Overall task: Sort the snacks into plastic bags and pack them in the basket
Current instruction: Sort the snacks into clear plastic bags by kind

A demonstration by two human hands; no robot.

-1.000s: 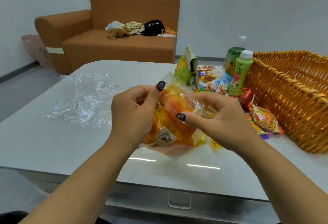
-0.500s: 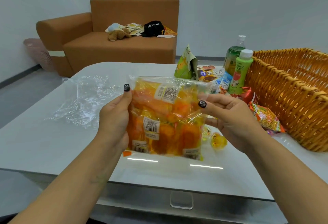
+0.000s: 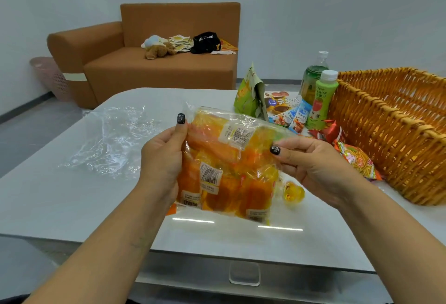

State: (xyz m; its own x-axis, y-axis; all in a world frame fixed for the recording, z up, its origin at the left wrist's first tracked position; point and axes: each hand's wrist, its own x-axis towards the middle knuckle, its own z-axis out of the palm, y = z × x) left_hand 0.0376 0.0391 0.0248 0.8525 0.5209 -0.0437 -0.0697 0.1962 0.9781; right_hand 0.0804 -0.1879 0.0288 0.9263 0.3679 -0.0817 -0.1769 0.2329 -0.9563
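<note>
A clear plastic bag (image 3: 226,166) filled with several orange and yellow snack packs hangs upright above the table (image 3: 72,202). My left hand (image 3: 164,159) pinches its upper left edge, thumb in front. My right hand (image 3: 311,161) pinches its upper right edge. A small yellow jelly cup (image 3: 293,192) lies on the table just right of the bag. The wicker basket (image 3: 395,135) stands at the right. Loose snack packets (image 3: 354,159) lie against its near wall.
An empty crumpled clear bag (image 3: 108,144) lies on the table at the left. A green pouch (image 3: 249,96), a snack box (image 3: 282,103) and two drink bottles (image 3: 322,98) stand behind the held bag. A brown sofa (image 3: 156,67) and a pink bin (image 3: 52,77) are beyond the table.
The bunched bag has been spread out flat and raised upright between my hands. My hands moved apart to its two top edges, and the jelly cup came into view.
</note>
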